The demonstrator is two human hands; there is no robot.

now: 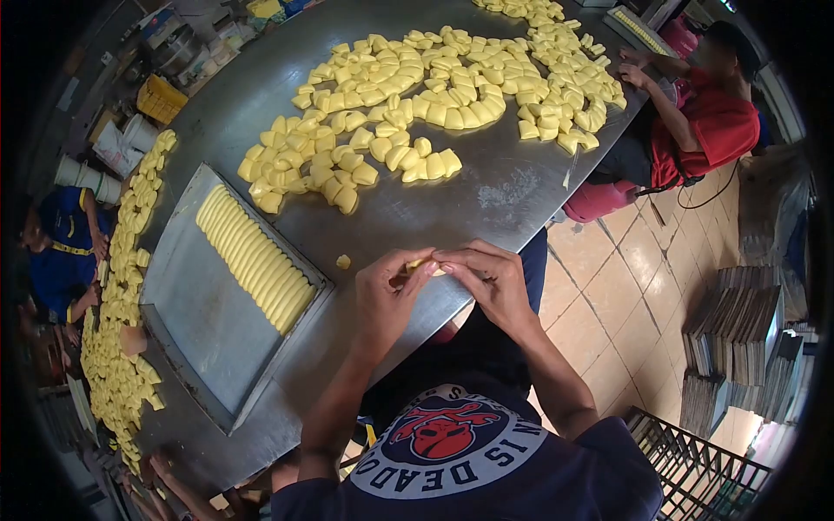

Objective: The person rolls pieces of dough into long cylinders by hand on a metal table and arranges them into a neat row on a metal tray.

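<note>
Near the table's front edge, my left hand (388, 291) and my right hand (493, 282) meet, their fingertips pinched together on one small piece of yellow dough (419, 263). Fingers cover most of that piece. A small lump of dough (344, 261) lies on the steel table just left of my left hand. Farther left sits a shallow metal tray (200, 330), with a tight row of slim yellow dough rolls (254, 259) along its right side. Beyond my hands, many cut dough pieces (382, 78) spread over the table (521, 187).
More dough pieces (117, 347) line the table's left side, where a person in blue (65, 243) works. At the upper right sits a person in red (708, 122), near another tray of rolls (638, 30). Stacked trays (734, 326) and a black rack (695, 469) stand on the tiled floor.
</note>
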